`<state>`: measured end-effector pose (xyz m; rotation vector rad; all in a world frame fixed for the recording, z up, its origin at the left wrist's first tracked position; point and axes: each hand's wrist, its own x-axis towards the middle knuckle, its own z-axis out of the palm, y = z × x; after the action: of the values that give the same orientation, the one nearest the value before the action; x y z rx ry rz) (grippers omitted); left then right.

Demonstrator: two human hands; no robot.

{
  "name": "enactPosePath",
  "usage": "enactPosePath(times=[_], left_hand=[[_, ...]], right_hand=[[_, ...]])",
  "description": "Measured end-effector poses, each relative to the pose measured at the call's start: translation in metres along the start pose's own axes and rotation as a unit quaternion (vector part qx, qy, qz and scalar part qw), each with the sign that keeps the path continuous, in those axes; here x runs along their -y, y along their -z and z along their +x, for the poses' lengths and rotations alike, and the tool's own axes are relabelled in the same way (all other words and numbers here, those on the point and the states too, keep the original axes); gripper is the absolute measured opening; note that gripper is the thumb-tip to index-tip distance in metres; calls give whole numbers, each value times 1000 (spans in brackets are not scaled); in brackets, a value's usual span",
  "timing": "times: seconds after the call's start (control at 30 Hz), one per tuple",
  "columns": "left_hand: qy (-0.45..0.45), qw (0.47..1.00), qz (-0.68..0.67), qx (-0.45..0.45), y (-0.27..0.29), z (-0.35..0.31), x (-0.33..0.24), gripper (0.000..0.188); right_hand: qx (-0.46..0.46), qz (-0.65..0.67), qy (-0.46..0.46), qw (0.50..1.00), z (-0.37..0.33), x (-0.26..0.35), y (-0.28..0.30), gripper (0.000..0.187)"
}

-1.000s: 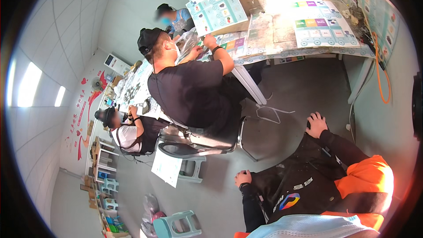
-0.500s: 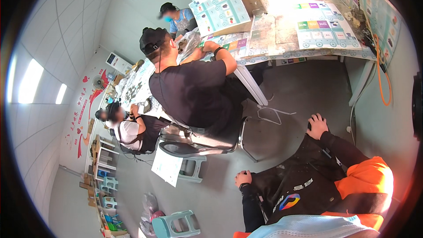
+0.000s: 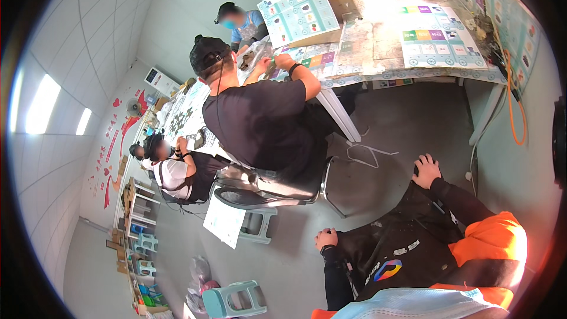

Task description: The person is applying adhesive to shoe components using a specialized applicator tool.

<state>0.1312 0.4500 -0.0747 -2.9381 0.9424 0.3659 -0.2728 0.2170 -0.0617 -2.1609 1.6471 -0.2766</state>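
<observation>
My right hand (image 3: pixel 426 171) rests over my right knee, its fingers a little apart and bent downward. A dark patch shows between thumb and fingers, which looks like the black cloth of my clothing (image 3: pixel 393 224). Over the other knee lies my left hand (image 3: pixel 326 239), fingers loosely bent and partly hidden from view. Neither hand visibly holds an object. Dark sleeves and bands cover both wrists.
Ahead stands a worktable (image 3: pixel 369 47) with printed sheets (image 3: pixel 443 41) and a propped board (image 3: pixel 299 12). A person in black (image 3: pixel 266 118) sits at it on a chair (image 3: pixel 260 192). Other people work farther off. An orange cable (image 3: pixel 518 124) hangs right; a stool (image 3: pixel 236 299) stands low left.
The view has shifted very slightly. The seated person in black has moved their hands a little over the table. My own hands stay where they were.
</observation>
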Motion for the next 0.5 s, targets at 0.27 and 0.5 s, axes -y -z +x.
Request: enactPosePath(times=[0.27, 0.5], left_hand=[[5, 1000, -8, -5, 0, -2, 0, 36], [2, 1000, -10, -5, -1, -2, 0, 37]], right_hand=[[4, -2, -4, 1000, 0, 2, 3, 56], [5, -2, -2, 1000, 0, 1, 3, 57]])
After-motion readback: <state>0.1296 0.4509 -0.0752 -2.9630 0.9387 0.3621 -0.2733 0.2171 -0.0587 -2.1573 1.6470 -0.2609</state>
